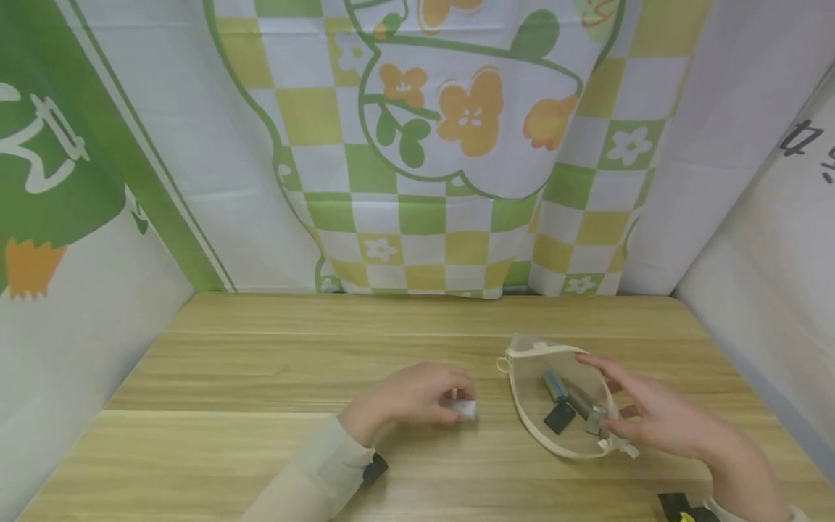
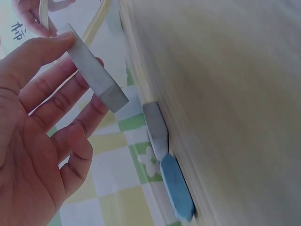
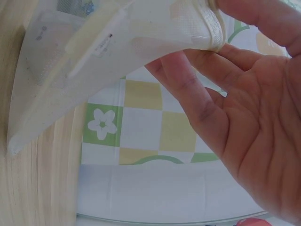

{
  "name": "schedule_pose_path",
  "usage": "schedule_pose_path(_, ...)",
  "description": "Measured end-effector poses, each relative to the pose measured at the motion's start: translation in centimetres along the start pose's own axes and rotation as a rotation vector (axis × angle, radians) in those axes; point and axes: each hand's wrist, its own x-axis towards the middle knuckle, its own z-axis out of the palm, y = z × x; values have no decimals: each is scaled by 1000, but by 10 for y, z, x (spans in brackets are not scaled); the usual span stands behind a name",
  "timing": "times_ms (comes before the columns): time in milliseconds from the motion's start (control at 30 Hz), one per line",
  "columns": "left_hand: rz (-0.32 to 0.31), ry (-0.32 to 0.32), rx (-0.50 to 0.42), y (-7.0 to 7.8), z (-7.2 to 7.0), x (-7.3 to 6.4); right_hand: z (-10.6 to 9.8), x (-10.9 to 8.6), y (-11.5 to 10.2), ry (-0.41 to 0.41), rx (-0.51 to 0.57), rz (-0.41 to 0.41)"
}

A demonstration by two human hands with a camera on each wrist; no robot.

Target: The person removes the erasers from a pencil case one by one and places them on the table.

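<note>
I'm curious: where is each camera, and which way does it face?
Head: worn on the head, facing forward and down over the table; left hand, right hand and forearms show.
Left wrist: worn there, facing the small grey block pinched by the left hand; its palm and part of the right hand show.
Right wrist: worn there, facing the pouch the right hand holds; only that hand shows.
Shared: head and right wrist both show the right hand at the pouch.

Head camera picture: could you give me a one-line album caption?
The left hand pinches a small pale block; the right hand holds an open pouch of small items on a wooden table.
</note>
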Motion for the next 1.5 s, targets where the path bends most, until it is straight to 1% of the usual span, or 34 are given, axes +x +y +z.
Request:
schedule_pose_path(133, -8, 10, -2, -3, -1, -5, 0, -1, 0, 4, 2, 8)
schedule_pose_path(400, -41, 18, -12, -7, -4, -16, 1, -2, 2, 8, -15, -5)
schedule_pose_path(567, -49, 25, 8, -10, -5, -25, 0, -1, 0, 10, -22, -3)
schedule_pose_path(767, -56, 25, 5, -11, -8, -32, 0, -1, -1, 3, -8, 4)
schedule_pose_path(900, -86, 28, -2, -12, -9, -36, 0, -1, 0, 12, -21, 9)
schedule_pose_path(1067, -122, 40, -8, -15, -10, -41, 0, -1, 0, 13, -23, -10)
schedule_pose_path(1233, -113, 57, 0, -18, -12, -44, 0, -1, 0, 19, -22, -14)
schedule_pose_path(1500, -105, 66, -7, -20, -11, -50, 1, -1, 0, 16, -12, -33)
